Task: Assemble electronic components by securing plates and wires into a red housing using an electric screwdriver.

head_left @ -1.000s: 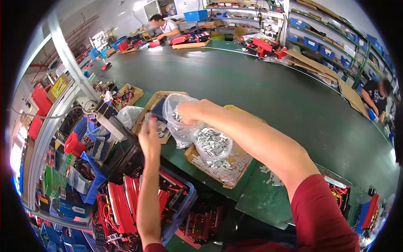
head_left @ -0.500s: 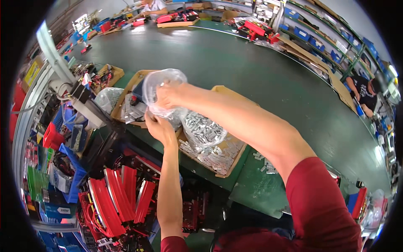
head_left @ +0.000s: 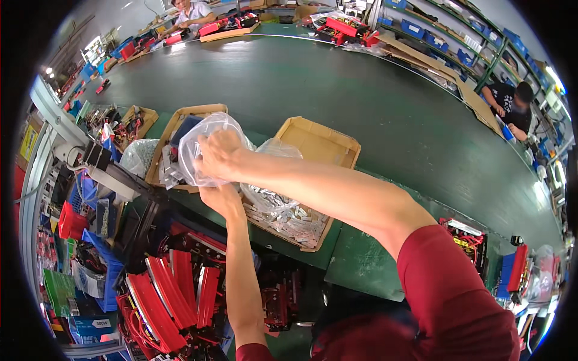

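Note:
A clear plastic bag (head_left: 191,144) is held up over the left-hand cardboard tray. My left hand (head_left: 221,201) grips its lower edge from beneath, most of the fingers hidden behind the plastic. Reaching over, my right hand (head_left: 221,155) is curled closed inside the bag's wide mouth; what it holds, if anything, cannot be made out. Just right of the hands, a second clear bag (head_left: 256,194) of small silver metal pieces rests in another cardboard tray (head_left: 316,139). Loose flat metal pieces (head_left: 295,224) lie in that tray's near part, partly under my right forearm.
A metal post with an arm (head_left: 108,171) stands at the left, beside blue bins (head_left: 103,265). Red finned housings (head_left: 162,295) with wires are stacked below the bench edge. The dark green bench (head_left: 289,78) stretches away. Two people sit across it, at far left and far right.
The bag and both hands have shifted slightly left and down, and the right hand sits more curled within the bag. The whole view has swung a little; the far end of the right-hand tray now shows.

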`<state>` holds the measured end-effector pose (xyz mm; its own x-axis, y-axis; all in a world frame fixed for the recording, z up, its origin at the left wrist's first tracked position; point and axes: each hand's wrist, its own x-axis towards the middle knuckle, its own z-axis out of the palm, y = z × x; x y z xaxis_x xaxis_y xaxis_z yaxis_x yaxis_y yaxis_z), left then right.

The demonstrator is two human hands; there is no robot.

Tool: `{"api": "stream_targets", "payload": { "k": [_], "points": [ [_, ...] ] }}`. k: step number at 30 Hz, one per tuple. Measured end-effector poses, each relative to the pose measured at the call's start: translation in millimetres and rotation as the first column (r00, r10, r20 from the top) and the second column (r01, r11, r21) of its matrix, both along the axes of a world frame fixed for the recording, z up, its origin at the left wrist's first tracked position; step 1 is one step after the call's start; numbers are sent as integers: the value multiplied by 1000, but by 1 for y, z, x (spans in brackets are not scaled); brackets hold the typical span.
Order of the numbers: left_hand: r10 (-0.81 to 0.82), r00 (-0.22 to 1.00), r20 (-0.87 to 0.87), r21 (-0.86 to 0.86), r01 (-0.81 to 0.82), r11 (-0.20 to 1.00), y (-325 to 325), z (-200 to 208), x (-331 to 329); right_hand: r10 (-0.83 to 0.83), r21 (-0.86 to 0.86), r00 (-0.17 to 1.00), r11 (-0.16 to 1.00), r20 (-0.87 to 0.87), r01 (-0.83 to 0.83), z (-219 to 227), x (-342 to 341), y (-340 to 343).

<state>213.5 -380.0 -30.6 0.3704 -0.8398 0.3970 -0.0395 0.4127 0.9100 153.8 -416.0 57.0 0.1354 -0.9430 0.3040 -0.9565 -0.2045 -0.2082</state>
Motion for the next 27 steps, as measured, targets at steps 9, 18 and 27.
{"api": "stream_targets", "payload": {
  "k": [9,18,27],
  "points": [
    [-4,997,77,-55,9,998,-3,-4,-5,84,39,993,996,-86,-80,0,-15,-3],
    [-54,999,0,9,54,998,-1,-12,-3,-10,119,997,993,-72,18,10,-6,-9],
    [-61,993,100,21,59,998,13,7,-13,-70,72,976,996,207,56,0,-26,-21]
  ]
}}
